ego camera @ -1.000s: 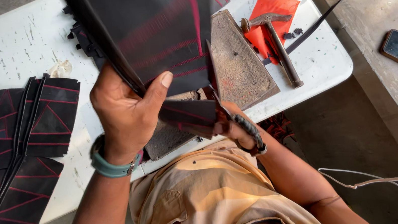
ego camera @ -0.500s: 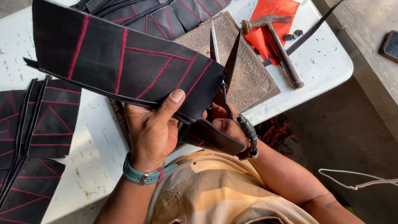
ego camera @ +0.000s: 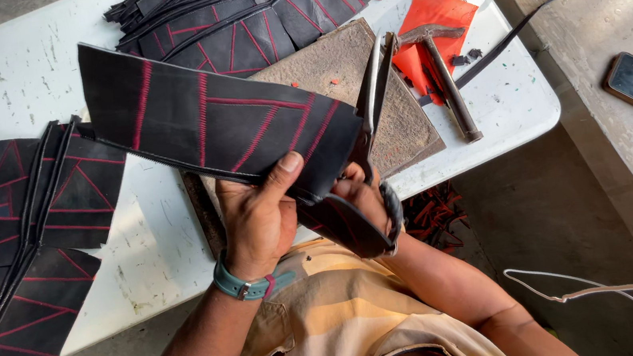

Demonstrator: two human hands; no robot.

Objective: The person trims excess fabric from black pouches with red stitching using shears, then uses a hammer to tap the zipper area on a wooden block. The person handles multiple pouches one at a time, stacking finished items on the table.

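Black leather panel with red stitching is held above the white table's near edge, left hand pinching its near right corner, thumb on top. It looks light, bendy yet shape-holding; grip an edge. Right hand is clamped on large shears at the panel's right end.

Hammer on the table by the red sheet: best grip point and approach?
Grip the hammer at mid-handle, coming from above. It lies flat, its head on the red sheet, the straight handle running toward the table edge, bare on both sides, nothing over it.
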